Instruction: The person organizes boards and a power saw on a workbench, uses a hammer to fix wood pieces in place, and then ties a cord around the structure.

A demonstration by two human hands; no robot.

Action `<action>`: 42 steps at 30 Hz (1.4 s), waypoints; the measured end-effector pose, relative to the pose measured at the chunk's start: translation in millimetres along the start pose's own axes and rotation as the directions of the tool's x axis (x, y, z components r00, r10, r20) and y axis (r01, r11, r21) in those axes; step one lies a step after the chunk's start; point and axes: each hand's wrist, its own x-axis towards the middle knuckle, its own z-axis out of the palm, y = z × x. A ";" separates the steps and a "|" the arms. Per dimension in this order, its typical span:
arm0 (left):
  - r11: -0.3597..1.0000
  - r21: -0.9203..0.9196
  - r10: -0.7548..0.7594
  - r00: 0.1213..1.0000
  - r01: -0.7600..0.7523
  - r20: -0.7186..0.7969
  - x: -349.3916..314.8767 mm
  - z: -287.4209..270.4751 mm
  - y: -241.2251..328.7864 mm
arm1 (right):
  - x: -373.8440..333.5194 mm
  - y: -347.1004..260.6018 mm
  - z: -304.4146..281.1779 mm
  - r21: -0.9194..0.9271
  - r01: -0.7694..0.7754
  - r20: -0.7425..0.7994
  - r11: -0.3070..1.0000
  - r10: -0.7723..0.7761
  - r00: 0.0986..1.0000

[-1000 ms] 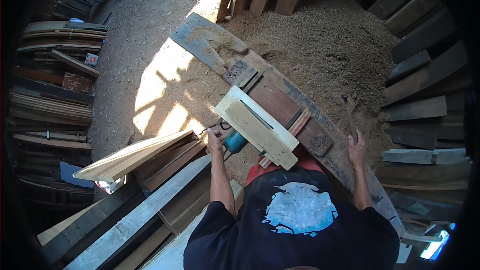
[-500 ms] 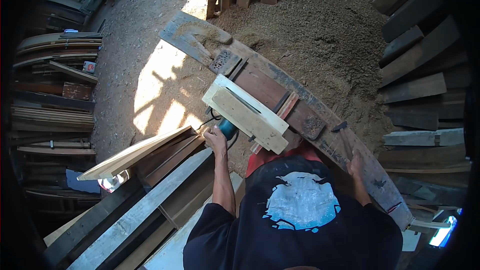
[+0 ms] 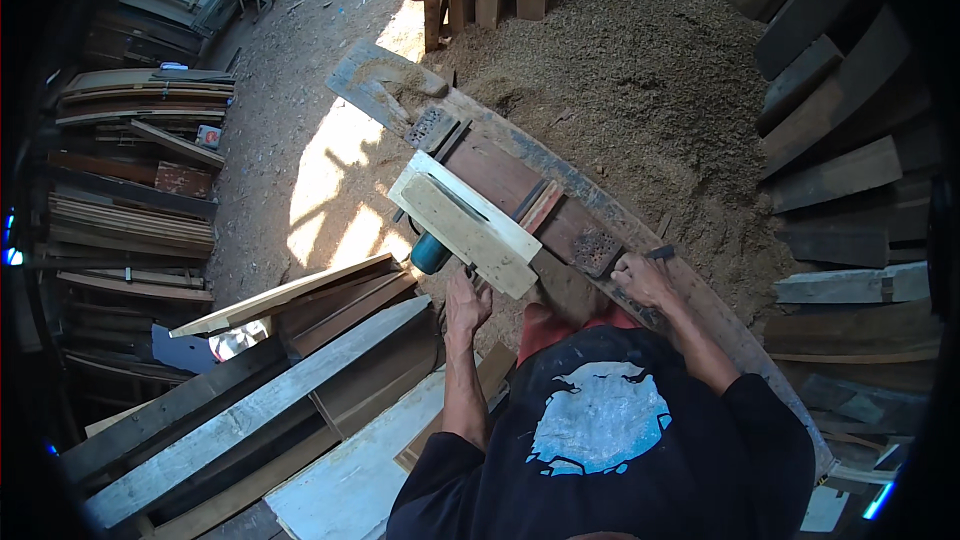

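Note:
My left hand (image 3: 466, 302) is closed below the near edge of a wooden board fixture (image 3: 455, 220). Its fingers meet a small dark peg (image 3: 471, 271) there, but what they grip is unclear. The round teal body of a power tool (image 3: 430, 253) juts from under the fixture, just left of that hand. My right hand (image 3: 645, 280) lies curled on a long worn plank (image 3: 560, 155), beside a pitted block (image 3: 597, 250). A dark hammer head (image 3: 661, 253) shows right at its knuckles; the handle is hidden, so I cannot tell whether I hold it.
A sawdust heap (image 3: 650, 110) covers the ground beyond the plank. Boards (image 3: 840, 180) lean along the right side, and more stand at the back. Long planks (image 3: 250, 405) crowd my left side. Stacked timber (image 3: 140, 225) lies farther left, past sunlit ground.
My left hand has left the teal tool body and moved right, to below the fixture's edge. My right hand has moved up and left along the plank, to beside the hammer head.

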 end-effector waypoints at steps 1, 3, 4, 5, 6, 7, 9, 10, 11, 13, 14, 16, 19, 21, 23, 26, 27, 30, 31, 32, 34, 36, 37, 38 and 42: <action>0.996 0.059 -0.068 0.996 0.065 0.057 1.3 0.0 -0.5 | 4.7 -4.8 9.8 0.016 0.096 0.049 0.995 -0.097 0.994; 0.984 0.126 -0.141 0.984 0.127 0.107 3.7 -1.2 2.2 | 15.1 -9.5 28.9 0.040 0.195 0.098 0.980 -0.198 0.975; 0.985 0.143 -0.114 0.990 0.101 0.087 1.6 -0.8 4.7 | 20.2 -12.1 40.0 0.096 0.174 0.203 0.980 -0.190 0.961; 0.984 0.162 -0.085 0.994 0.073 0.069 1.5 -1.8 6.1 | 26.4 -15.9 53.1 0.151 0.146 0.304 0.978 -0.186 0.934; 0.982 0.171 -0.089 0.994 0.076 0.066 3.4 -4.6 10.0 | 33.5 -20.2 67.1 0.158 0.152 0.307 0.976 -0.195 0.932; 0.985 0.166 -0.058 0.997 0.050 0.045 3.2 -7.4 13.8 | 39.4 -25.2 82.2 0.297 0.024 0.420 0.954 -0.154 0.895; 0.981 0.182 -0.080 0.994 0.065 0.078 0.2 -9.7 12.4 | 53.2 -27.4 125.0 0.489 -0.201 0.547 0.849 -0.119 0.829; 0.980 0.188 -0.086 0.993 0.070 0.076 2.2 -8.8 13.2 | 67.4 -27.8 145.9 0.491 -0.199 0.551 0.848 -0.125 0.825; 0.983 0.176 -0.058 0.996 0.047 0.061 4.5 -7.7 16.7 | 80.3 -27.9 167.7 0.572 -0.305 0.546 0.761 -0.076 0.834; 0.988 0.143 -0.080 0.992 0.067 0.093 7.1 -11.3 26.6 | 92.2 -29.3 199.8 0.695 -0.487 0.558 0.529 0.030 0.829; 0.986 0.150 -0.091 0.992 0.077 0.087 5.6 -12.0 23.7 | 98.8 -39.2 209.1 0.748 -0.532 0.565 0.397 0.040 0.824; 0.987 0.162 -0.028 0.999 0.022 0.036 3.2 -10.4 20.1 | 109.2 -50.3 221.0 0.792 -0.566 0.573 0.228 0.040 0.818; 0.988 0.147 -0.045 0.998 0.038 0.043 0.4 -11.9 14.0 | 118.5 -65.5 225.8 0.816 -0.567 0.567 0.115 0.036 0.823; 0.993 0.115 -0.022 0.999 0.018 0.029 0.0 -11.7 14.8 | 122.3 -70.5 224.4 0.827 -0.554 0.552 0.093 0.045 0.832; 0.991 0.124 -0.055 0.996 0.046 0.070 1.4 -14.2 15.6 | 123.9 -74.2 222.9 0.833 -0.546 0.544 0.088 0.054 0.838; 0.987 0.142 -0.093 0.989 0.077 0.113 2.3 -16.5 15.7 | 128.2 -78.2 218.9 0.838 -0.538 0.535 0.088 0.063 0.843; 0.985 0.150 -0.099 0.988 0.081 0.119 2.6 -17.0 15.7 | 129.4 -79.5 218.3 0.840 -0.536 0.532 0.086 0.065 0.844; 0.988 0.135 -0.091 0.988 0.074 0.122 3.4 -17.9 16.5 | 132.2 -82.4 216.8 0.846 -0.528 0.524 0.081 0.065 0.849; 0.988 0.138 -0.089 0.988 0.071 0.127 4.3 -17.4 17.1 | 134.2 -82.6 215.5 0.848 -0.526 0.522 0.072 0.066 0.851; 0.989 0.139 -0.071 0.991 0.055 0.114 3.7 -16.4 16.4 | 134.4 -82.7 215.2 0.848 -0.525 0.521 0.074 0.068 0.851; 0.989 0.141 -0.054 0.993 0.039 0.107 4.5 -14.4 14.6 | 139.2 -84.6 214.5 0.852 -0.518 0.514 0.071 0.067 0.855; 0.989 0.149 -0.020 0.997 0.009 0.069 3.8 -13.6 12.1 | 141.7 -83.9 213.7 0.853 -0.517 0.513 0.074 0.067 0.856; 0.989 0.149 -0.020 0.997 0.008 0.077 2.2 -13.6 11.8 | 139.0 -83.7 214.7 0.851 -0.520 0.516 0.070 0.070 0.854; 0.988 0.151 -0.029 0.996 0.016 0.081 1.8 -12.8 12.9 | 137.2 -82.6 216.8 0.850 -0.523 0.519 0.069 0.069 0.852; 0.989 0.140 -0.062 0.993 0.048 0.098 4.5 -12.0 16.3 | 132.0 -82.0 225.7 0.844 -0.532 0.529 0.062 0.066 0.846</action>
